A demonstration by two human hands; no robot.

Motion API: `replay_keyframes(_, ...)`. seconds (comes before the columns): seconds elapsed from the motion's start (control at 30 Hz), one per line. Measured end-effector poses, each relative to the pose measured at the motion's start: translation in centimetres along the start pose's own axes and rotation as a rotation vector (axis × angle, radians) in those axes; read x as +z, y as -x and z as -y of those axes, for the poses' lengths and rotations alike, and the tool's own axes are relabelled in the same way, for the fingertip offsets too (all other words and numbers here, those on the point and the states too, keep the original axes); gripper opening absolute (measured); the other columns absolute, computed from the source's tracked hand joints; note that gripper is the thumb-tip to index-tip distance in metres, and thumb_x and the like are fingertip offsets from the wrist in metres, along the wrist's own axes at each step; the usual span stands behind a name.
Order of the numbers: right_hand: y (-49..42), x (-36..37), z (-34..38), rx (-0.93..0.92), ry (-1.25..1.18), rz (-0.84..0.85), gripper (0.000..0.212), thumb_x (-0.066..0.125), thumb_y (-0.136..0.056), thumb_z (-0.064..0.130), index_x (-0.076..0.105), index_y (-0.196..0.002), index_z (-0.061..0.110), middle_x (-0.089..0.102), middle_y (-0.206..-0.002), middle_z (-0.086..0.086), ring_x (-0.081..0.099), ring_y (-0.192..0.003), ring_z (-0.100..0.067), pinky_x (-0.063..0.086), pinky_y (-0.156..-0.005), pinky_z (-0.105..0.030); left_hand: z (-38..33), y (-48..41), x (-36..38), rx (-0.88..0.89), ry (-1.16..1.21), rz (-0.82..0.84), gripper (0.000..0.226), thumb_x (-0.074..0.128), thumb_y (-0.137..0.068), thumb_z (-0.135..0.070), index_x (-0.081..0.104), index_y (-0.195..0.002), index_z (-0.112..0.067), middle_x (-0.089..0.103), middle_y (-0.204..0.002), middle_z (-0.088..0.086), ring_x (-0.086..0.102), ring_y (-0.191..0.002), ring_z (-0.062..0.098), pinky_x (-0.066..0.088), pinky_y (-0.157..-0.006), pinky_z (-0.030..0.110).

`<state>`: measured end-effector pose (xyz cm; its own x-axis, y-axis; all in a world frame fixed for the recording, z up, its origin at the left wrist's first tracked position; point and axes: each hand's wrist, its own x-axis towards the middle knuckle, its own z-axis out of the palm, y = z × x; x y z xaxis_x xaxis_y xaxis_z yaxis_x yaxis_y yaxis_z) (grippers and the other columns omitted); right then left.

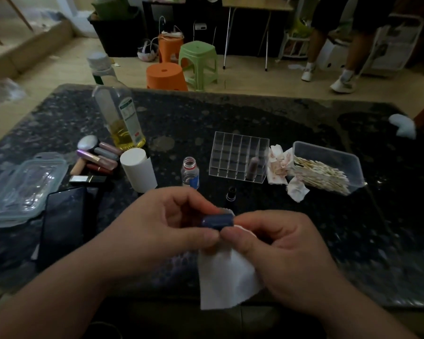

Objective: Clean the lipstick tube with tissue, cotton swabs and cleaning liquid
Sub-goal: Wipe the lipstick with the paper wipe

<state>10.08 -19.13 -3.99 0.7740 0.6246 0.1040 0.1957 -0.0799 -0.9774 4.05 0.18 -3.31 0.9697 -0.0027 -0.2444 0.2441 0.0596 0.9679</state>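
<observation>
Lipstick tube (217, 220), one, in left hand (157, 223); tissue (227, 277), one, in right hand (282, 253).

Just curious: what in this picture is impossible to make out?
Head view:
- lipstick tube: partly hidden by fingers of the left hand and right hand.
- tissue: its top hidden under the right hand.
- tall bottle label: print too small, blurred.
- standing person: cut off above the shorts by the top edge.
</observation>
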Motion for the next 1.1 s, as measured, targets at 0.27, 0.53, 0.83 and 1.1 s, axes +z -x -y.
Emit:
replay_keyframes(0.27, 0.1, 0.2, -1.4, -0.402, 0.448, 0.044, 0.010, 0.068, -0.091, 0.013, 0.077, -0.089, 0.015, 0.072, -0.077, 0.007, 0.065, -0.069, -0.004, 0.051, -0.062, -0.021, -0.8, 0.4, 1.3, -0.340, 0.288, 0.203, 0.033, 0.056, -0.094, -0.035, 0.069, -0.082, -0.007, 0.051, -0.060, 0.010, 0.044, -0.044, 0.015, 0.042, -0.036, 0.024)
replay_keyframes(0.53, 0.9, 1.8, -0.7, 0.022, -0.157, 0.053, 0.013, 0.066, -0.090, 0.008, 0.076, -0.084, 0.013, 0.077, -0.080, 0.003, 0.071, -0.073, -0.006, 0.054, -0.068, -0.018, 0.2, 1.0, 1.8, -0.073, 0.275, -0.004, 0.017, 0.073, -0.085, -0.028, 0.067, -0.081, -0.012, 0.042, -0.053, 0.004, 0.034, -0.042, 0.012, 0.034, -0.037, 0.024)
replay_keyframes(0.83, 1.1, 1.1, 0.9, 0.481, -0.870, 0.139, 0.019, 0.064, -0.083, 0.011, 0.079, -0.093, 0.003, 0.076, -0.088, -0.020, 0.073, -0.073, -0.024, 0.060, -0.065, -0.030, 1.0, 1.5, 0.4, 0.463, -0.527, -0.103, 0.026, 0.070, -0.083, -0.038, 0.060, -0.099, -0.056, 0.068, -0.104, -0.021, 0.069, -0.098, 0.009, 0.055, -0.081, 0.023)
replay_keyframes(1.1, 0.9, 0.3, 0.1, 0.036, -0.017, -0.005, 0.015, 0.068, -0.084, 0.023, 0.081, -0.092, 0.023, 0.078, -0.083, -0.001, 0.073, -0.076, -0.014, 0.057, -0.063, -0.025, 0.1, 1.6, 1.0, 0.168, -0.289, -0.026, 0.048, 0.083, -0.074, -0.022, 0.060, -0.116, -0.029, 0.074, -0.097, -0.001, 0.073, -0.079, 0.016, 0.060, -0.067, 0.035)
